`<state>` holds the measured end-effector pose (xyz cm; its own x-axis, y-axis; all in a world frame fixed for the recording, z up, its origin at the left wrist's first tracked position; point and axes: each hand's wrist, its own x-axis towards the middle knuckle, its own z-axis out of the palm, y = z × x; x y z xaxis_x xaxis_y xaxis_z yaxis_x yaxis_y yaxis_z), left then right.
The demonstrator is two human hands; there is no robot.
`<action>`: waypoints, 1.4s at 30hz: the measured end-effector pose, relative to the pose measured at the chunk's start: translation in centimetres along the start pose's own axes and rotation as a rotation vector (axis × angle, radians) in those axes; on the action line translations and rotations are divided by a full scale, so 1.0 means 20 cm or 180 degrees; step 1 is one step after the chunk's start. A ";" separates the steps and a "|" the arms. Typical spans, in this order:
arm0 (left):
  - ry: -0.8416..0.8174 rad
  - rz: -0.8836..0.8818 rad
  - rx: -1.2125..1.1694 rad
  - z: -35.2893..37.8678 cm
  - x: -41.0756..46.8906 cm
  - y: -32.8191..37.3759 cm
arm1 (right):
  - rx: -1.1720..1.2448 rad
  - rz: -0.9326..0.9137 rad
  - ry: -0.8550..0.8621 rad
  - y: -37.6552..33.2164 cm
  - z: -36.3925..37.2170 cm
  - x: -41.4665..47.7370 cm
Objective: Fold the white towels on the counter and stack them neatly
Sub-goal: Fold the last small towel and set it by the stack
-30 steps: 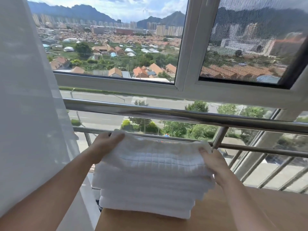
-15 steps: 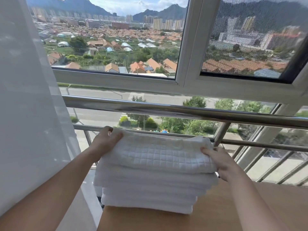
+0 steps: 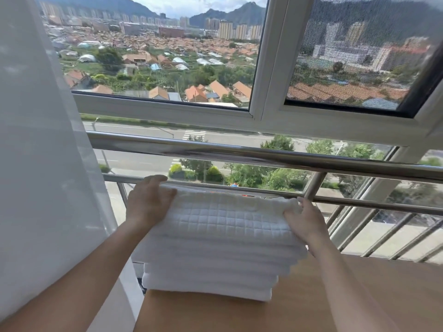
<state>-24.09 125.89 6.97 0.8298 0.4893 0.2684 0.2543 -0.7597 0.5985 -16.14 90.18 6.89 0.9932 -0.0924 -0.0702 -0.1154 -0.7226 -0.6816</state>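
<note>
Left hand (image 3: 148, 202) has its fingers (image 3: 155, 180) curled over the top towel (image 3: 225, 216) at its far-left corner. The stack (image 3: 211, 267) sits folded on the desk (image 3: 335, 295), and the right hand (image 3: 303, 221) pinches the towel's right edge. Looks basically done, probably just squaring up left.

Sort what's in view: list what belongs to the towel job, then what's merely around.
Job:
top towel, held at its ends by the left hand and right hand
stack of folded towels beneath it
wooden counter

Merely around:
sheer curtain
steel railing
window frame
insect screen
</note>
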 end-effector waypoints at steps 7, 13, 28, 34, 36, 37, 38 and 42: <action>-0.0904 0.1447 0.0994 0.23 -0.16 0.35 | -0.1600 -0.1918 -0.0056 -0.28 0.27 -0.14; -0.1332 0.1198 0.1341 0.27 -0.17 0.26 | -0.1788 -0.1501 -0.0635 -0.22 0.39 -0.14; -0.1284 0.0377 0.1614 0.15 -0.05 0.07 | -0.2045 -0.0643 -0.0277 -0.15 0.21 -0.06; -0.1488 0.1058 0.1250 0.32 -0.15 0.30 | -0.2000 -0.1635 -0.0657 -0.36 0.48 -0.16; -0.1396 0.1029 0.1408 0.31 -0.14 0.25 | -0.2085 -0.1474 -0.0603 -0.31 0.49 -0.14; -0.1372 0.1002 0.1491 0.29 -0.13 0.22 | -0.2079 -0.1367 -0.0598 -0.29 0.47 -0.12; -0.1367 0.0977 0.1579 0.26 -0.12 0.18 | -0.2064 -0.1253 -0.0613 -0.27 0.45 -0.10; -0.1324 0.0680 0.1660 0.17 -0.07 0.03 | -0.2088 -0.0930 -0.0594 -0.12 0.33 -0.03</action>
<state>-23.37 123.37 4.31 0.9830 0.1807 -0.0338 0.1831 -0.9783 0.0966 -16.34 96.52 3.84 0.9634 0.2421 -0.1150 0.2284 -0.9661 -0.1204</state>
